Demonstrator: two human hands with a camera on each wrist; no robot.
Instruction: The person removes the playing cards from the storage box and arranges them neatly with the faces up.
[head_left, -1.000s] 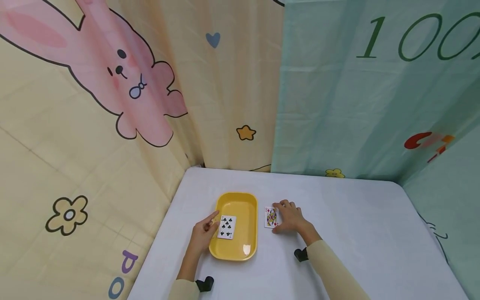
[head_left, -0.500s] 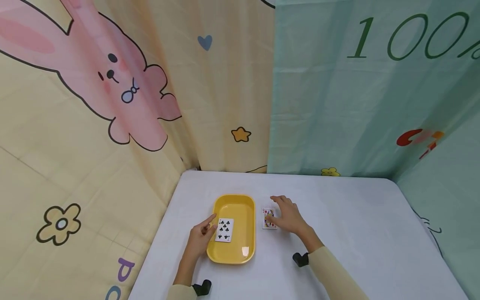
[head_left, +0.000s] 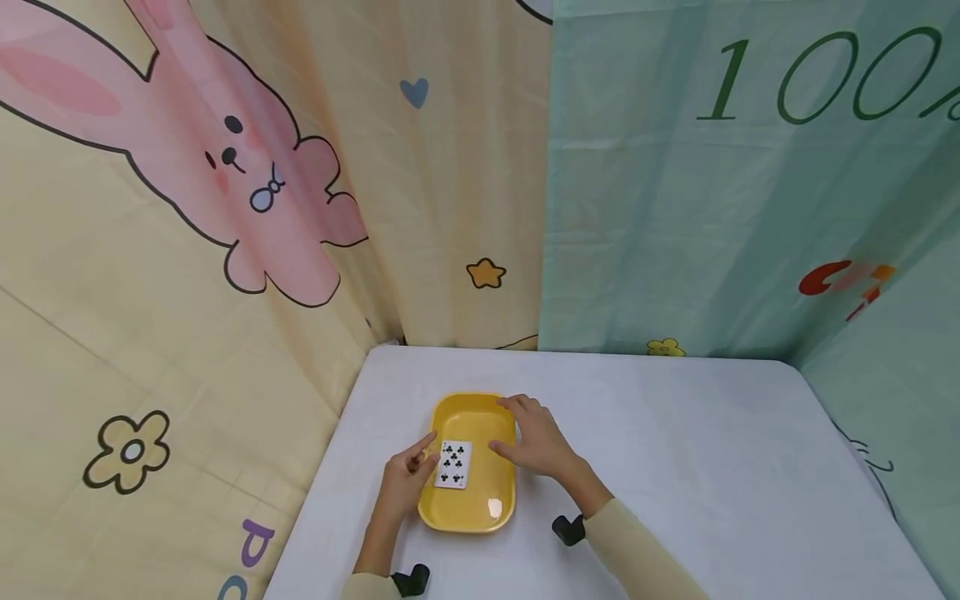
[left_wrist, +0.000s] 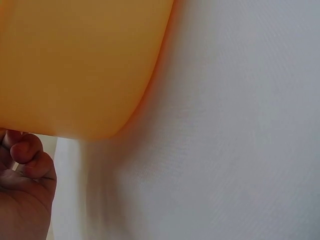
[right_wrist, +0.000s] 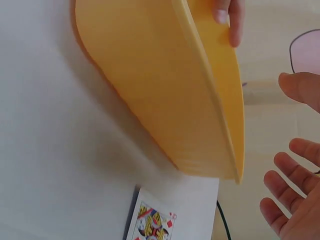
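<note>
A yellow tray sits on the table, with a clubs playing card face up at the left side of it in the head view. My left hand grips the tray's left rim; the left wrist view shows the curled fingers right at the edge. Over the tray's right rim, my right hand has its fingers spread and nothing in them. A diamonds face card lies face up on the table beside the tray in the right wrist view; in the head view the right hand hides it.
The table has a white cover. Patterned curtains enclose it at the back and along both sides. Black wrist pieces sit at both sleeve ends.
My right hand has moved left from the diamonds face card to the tray's right rim, its fingers spread. My left hand stays at the tray's left rim, and the clubs card has not moved.
</note>
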